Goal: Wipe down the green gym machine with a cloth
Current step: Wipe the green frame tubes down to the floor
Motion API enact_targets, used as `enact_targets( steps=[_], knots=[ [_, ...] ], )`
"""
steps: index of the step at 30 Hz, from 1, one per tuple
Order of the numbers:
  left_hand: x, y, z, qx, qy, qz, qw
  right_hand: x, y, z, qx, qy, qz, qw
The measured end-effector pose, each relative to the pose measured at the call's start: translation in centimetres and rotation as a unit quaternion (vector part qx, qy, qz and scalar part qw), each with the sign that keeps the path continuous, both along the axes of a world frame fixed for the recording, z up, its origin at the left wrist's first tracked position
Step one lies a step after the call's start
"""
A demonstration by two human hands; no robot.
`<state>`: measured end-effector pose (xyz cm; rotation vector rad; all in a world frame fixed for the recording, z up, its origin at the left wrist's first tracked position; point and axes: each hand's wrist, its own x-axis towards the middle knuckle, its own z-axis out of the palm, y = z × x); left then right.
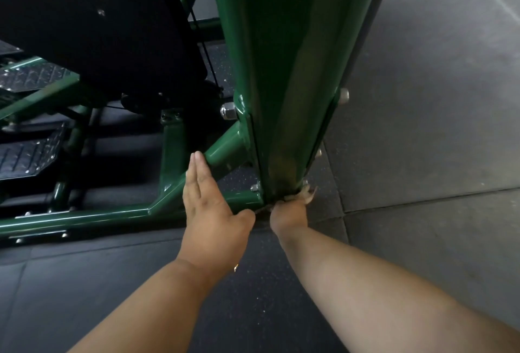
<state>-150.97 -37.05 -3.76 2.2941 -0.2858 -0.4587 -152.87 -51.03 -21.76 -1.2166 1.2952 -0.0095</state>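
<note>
The green gym machine (284, 57) rises in front of me as a wide upright post, with a diagonal brace and a low floor rail joining its base. My left hand (208, 212) lies flat with straight fingers against the diagonal brace. My right hand (287, 213) grips a tan cloth (305, 193) and presses it to the foot of the post, at floor level. Only a frayed edge of the cloth shows past my fingers.
A black panel (92, 29) with a thin cable hangs at the upper left. Two black treaded footplates (28, 153) sit at the left between green bars. Chrome bolts (228, 110) stick out of the post. Dark rubber floor tiles (422, 141) spread to the right and below.
</note>
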Motion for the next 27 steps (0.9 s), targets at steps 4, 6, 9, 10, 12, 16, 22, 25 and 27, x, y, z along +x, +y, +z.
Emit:
enact_targets(
  steps=[4,6,9,10,12,16,22,25,27],
  knots=[
    [0.0,-0.2,-0.1,-0.001,0.005,-0.001,1.0,-1.1,0.4,-1.0,-0.101,-0.019,-0.005,0.995],
    [0.1,-0.1,-0.2,0.004,0.005,-0.01,1.0,-1.9,-1.2,-1.5,-0.143,0.018,0.102,0.984],
    [0.4,0.0,-0.3,0.018,0.008,-0.015,1.0,-1.3,-4.6,-6.0,-0.112,0.059,0.206,0.97],
    [0.4,0.0,-0.4,0.022,0.009,-0.015,1.0,-0.8,-5.8,-8.7,-0.103,0.048,0.207,0.972],
    [0.5,-0.1,-0.5,0.027,0.006,-0.017,0.999,-0.3,-6.9,-11.3,-0.09,0.015,0.199,0.976],
    [0.4,-0.5,-0.6,0.028,0.011,-0.008,1.0,-1.3,-4.1,-3.8,-0.042,-0.081,0.114,0.989],
    [0.3,-0.6,-0.9,0.029,-0.001,-0.002,1.0,-1.6,-4.8,-2.7,0.013,-0.109,0.141,0.984],
    [0.4,-0.5,-1.0,0.035,-0.01,-0.002,0.999,-1.2,-5.2,-2.4,0.05,-0.069,0.19,0.978],
    [0.5,-0.5,-1.1,0.038,-0.003,0.002,0.999,-0.8,-5.1,-2.3,0.045,-0.021,0.195,0.98]
  ],
)
